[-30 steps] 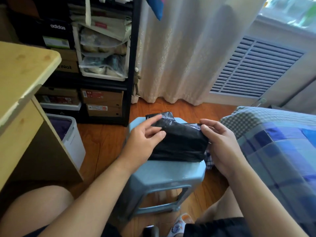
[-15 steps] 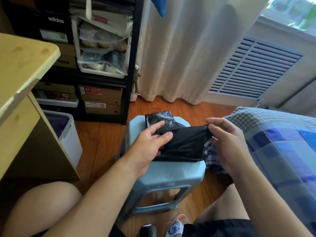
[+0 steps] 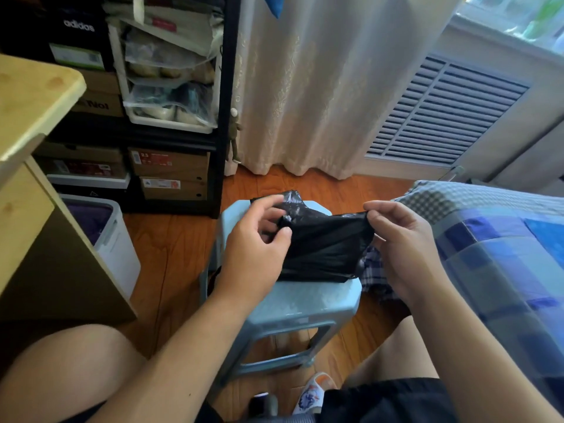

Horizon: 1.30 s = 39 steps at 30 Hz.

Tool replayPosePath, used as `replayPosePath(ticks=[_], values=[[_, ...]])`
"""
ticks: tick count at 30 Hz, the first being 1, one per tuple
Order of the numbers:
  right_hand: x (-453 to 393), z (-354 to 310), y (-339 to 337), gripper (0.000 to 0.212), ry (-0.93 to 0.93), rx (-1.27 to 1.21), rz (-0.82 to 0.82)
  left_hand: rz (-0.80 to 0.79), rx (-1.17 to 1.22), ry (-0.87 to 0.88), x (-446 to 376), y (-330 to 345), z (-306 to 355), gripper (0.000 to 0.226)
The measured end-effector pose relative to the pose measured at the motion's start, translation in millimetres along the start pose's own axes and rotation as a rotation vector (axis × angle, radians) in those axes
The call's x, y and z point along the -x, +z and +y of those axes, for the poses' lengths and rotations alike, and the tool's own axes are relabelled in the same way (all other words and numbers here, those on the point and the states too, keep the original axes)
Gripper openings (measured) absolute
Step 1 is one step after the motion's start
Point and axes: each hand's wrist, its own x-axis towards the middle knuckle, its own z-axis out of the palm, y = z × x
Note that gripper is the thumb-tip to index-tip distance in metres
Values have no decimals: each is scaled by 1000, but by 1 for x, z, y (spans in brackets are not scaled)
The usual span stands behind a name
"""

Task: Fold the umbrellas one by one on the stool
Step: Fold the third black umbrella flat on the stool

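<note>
From my feed, the left hand [image 3: 254, 248] has its fingers curled, pinching the black umbrella [image 3: 320, 248] at its left end, while the right hand [image 3: 399, 239] pinches the top right corner of the fabric between thumb and forefinger. The umbrella lies on the blue stool [image 3: 283, 303], its upper edge lifted off the seat. Compared with half a second ago, I see that edge pulled tauter between the hands and raised slightly higher.

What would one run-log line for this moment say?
stage: folding | left hand: pinches black umbrella | right hand: pinches its canopy edge | umbrella on blue stool
</note>
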Motion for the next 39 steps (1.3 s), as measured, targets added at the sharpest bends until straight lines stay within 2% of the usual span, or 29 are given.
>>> replayPosePath(ticks=[2, 6, 11, 16, 21, 25, 30, 33, 35, 39], values=[[0, -1, -2, 19, -2, 8, -7, 74, -81, -23, -2, -2, -4, 40], [0, -2, -2, 19, 7, -3, -12, -30, -17, -131, -3, -2, -10, 44], [-1, -3, 0, 19, 13, -15, -4, 44, -115, -108, -1, 0, -8, 42], [-2, -6, 2, 17, 24, -19, -7, -12, -84, -167, 2, 3, -10, 45], [-4, -7, 2, 15, 23, -9, -7, -51, 85, -13, 4, 2, 2, 47], [-5, -10, -1, 14, 9, 15, -10, 44, 23, 9, 2, 0, 1, 34], [-6, -11, -2, 15, -27, 83, -54, 47, 7, 7, 1, -2, -2, 27], [-8, -13, -6, 20, -16, 115, -168, 72, -19, 41, 0, -2, -3, 20], [-12, -15, -11, 27, -1, 226, -251, 98, -35, 73, -3, -2, -4, 16], [-29, -19, -13, 14, -56, 391, -232, 114, -164, 182, -18, -3, -5, 17]])
